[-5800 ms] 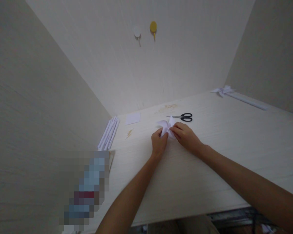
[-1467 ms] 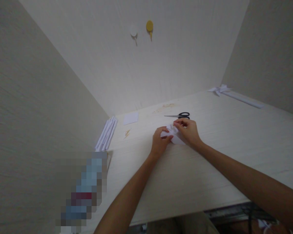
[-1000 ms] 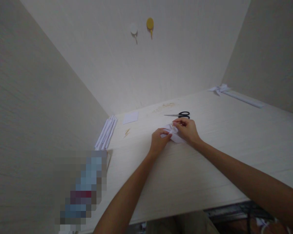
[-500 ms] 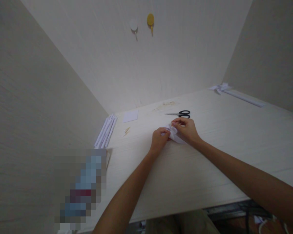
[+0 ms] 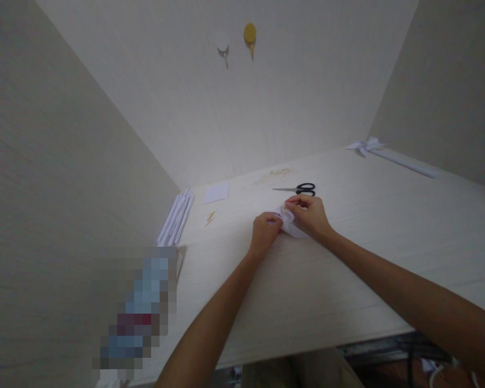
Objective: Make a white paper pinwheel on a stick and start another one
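My left hand (image 5: 265,230) is closed on the left side of a white paper pinwheel (image 5: 295,230), thumb and fingers pinching the folded sheet. From the right, my right hand (image 5: 309,213) pinches the curled paper near the pinwheel's middle. Whatever small thing may be between its fingertips is too small to make out. Just beyond my right hand lie black-handled scissors (image 5: 305,188), blades pointing left. A few thin wooden toothpicks (image 5: 210,217) lie on the table left of my hands, near a flat white paper square (image 5: 216,193).
Rolled white paper sticks (image 5: 175,217) are stacked against the left wall, above a pixelated item (image 5: 145,291). At the back right lies another paper pinwheel (image 5: 366,145) on a paper stick (image 5: 404,163). White and yellow hooks (image 5: 249,33) hang on the back wall. The table's front edge (image 5: 283,355) is near me.
Almost nothing differs. Both hands keep their pinch on the paper pinwheel, and the whole view has shifted very slightly.
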Motion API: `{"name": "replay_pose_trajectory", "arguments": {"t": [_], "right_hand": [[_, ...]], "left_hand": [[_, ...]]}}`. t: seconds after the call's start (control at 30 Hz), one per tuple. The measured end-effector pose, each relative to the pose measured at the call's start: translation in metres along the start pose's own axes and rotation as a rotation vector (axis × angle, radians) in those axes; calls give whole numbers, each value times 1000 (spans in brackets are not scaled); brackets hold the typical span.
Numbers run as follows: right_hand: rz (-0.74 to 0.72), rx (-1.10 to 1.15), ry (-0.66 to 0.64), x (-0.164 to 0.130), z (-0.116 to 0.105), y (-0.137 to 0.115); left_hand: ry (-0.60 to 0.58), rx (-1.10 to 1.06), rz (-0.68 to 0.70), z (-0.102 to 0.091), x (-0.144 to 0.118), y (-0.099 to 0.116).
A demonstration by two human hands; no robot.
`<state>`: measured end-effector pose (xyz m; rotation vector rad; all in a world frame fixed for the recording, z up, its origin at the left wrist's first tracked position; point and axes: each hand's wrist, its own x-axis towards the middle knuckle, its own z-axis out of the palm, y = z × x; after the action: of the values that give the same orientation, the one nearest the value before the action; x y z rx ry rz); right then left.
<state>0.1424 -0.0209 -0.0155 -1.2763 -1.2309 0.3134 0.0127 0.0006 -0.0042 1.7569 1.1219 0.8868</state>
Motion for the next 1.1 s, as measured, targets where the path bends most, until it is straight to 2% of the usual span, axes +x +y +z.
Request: {"name": "replay_pose_trajectory", "arguments": {"t": [0.4,0.73,1.1], "right_hand": [[-84,-92,-61,-3,0,-4],[-279,-285,-54,-4,-5,-13],[-195,-223,-36,-5,-4,-13]], "left_hand": [[24,-29,26,2,2,-8],[36,-55,13,1,2,-6],[36,-95,0,0,1,-4]]}}
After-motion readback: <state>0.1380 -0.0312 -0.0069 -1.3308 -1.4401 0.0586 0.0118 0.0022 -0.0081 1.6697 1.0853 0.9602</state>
